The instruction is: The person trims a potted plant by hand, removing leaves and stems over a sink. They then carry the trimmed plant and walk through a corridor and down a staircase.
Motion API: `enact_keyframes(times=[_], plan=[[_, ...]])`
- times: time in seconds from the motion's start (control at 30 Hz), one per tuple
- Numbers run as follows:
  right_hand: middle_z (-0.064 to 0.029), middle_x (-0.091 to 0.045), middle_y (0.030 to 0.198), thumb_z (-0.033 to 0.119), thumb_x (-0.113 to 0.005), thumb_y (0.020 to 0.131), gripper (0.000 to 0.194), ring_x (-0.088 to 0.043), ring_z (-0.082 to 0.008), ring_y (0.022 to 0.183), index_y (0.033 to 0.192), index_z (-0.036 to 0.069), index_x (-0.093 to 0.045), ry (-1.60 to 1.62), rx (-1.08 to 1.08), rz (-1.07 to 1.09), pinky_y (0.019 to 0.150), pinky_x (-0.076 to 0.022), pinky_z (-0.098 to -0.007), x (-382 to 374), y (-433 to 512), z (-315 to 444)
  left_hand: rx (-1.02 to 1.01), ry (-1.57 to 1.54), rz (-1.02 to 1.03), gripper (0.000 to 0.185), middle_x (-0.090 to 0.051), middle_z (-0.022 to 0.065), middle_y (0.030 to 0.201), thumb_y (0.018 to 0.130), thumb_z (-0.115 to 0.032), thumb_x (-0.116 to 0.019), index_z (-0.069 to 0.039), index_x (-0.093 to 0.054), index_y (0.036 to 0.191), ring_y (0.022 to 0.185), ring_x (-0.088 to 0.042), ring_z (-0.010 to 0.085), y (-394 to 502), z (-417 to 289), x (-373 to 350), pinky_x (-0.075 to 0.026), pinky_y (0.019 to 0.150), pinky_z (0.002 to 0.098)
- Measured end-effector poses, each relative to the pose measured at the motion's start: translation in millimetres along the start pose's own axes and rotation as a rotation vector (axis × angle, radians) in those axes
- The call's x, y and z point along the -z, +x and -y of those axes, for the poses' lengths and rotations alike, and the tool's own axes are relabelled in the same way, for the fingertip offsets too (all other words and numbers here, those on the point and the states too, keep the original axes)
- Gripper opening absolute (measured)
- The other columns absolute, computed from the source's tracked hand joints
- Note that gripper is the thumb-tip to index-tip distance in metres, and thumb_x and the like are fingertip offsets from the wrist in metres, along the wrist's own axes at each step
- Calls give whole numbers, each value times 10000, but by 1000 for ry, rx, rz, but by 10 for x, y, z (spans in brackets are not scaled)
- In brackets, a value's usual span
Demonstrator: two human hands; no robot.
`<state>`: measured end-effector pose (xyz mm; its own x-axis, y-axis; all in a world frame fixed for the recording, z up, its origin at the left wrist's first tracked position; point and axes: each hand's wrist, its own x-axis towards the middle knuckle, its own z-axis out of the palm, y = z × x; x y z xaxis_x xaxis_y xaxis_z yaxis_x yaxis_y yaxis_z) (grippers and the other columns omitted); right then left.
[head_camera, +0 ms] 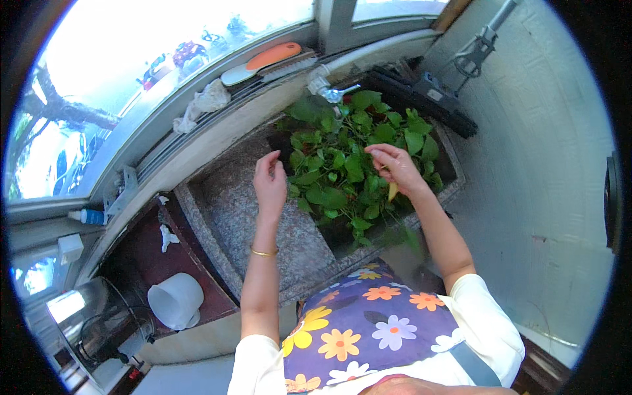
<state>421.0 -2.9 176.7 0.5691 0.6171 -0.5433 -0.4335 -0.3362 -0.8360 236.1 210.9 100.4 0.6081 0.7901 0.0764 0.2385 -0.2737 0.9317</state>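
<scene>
A leafy green vine plant fills the right basin of a speckled stone sink. Over the left edge of its leaves is my left hand, fingers curled and apart from the thumb, with nothing visible in it. My right hand is above the right part of the plant, its fingers curled in around a small yellow leaf that shows below the palm. A metal tap stands at the back of the plant. The pot or base under the leaves is hidden.
On the window ledge lie an orange-and-white brush and a crumpled white cloth. A white plastic jug stands on the dark red counter to the left. Black items lie along the sink's back right, beside the wall.
</scene>
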Motion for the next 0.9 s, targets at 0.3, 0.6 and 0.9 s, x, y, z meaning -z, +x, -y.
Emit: enact_keyframes(times=[0.3,0.6,0.9], plan=[[-183,-615,1043,306,-570,826,444,-593,-290,949,1143,-5,-552,-1028,-165,196,809,-449,-386,297,350,-862,-123,315,405,178,-603,158,968,818,-45,-515,-11,-603,969,893,-580,331,91,-303,-1102,-466,771,384],[-68,-558,807,259,-658,769,376,-497,-155,646,1062,60,-534,-361,-192,109,552,-372,-283,488,213,-651,-431,-6,687,266,-599,155,995,771,32,-465,-20,-599,995,919,-580,312,91,-655,-1862,-463,784,371],[79,-455,602,238,-697,749,195,-343,-4,450,838,103,-588,-30,-91,263,386,-210,-177,1094,57,353,-648,164,661,207,-570,109,806,683,60,-474,-22,-603,823,779,-560,287,497,-957,-1792,-452,727,354]])
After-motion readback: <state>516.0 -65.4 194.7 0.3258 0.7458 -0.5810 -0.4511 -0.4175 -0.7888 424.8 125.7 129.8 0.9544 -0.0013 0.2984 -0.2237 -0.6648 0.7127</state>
